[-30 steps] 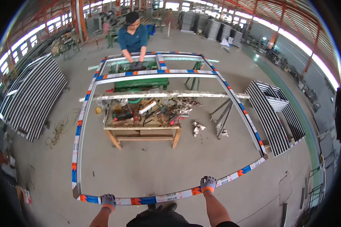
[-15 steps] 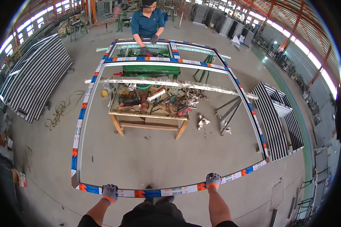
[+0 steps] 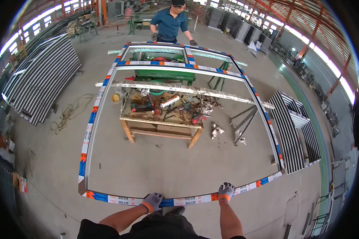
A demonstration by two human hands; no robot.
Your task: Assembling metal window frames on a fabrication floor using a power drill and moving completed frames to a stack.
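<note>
- Our left hand (image 3: 153,200) has moved along the near edge of the taped frame (image 3: 203,198) toward our right hand (image 3: 226,191); this narrower grip, we judge, steadies the left corner (image 3: 82,188) less.
- Our right fingers curl tightly over that edge; whether our left grasps or rests, we cannot tell.
- The frame stretches ahead of our grip, across support bars (image 3: 179,88).
- Beyond it, a co-worker (image 3: 169,24) has straightened.
</note>
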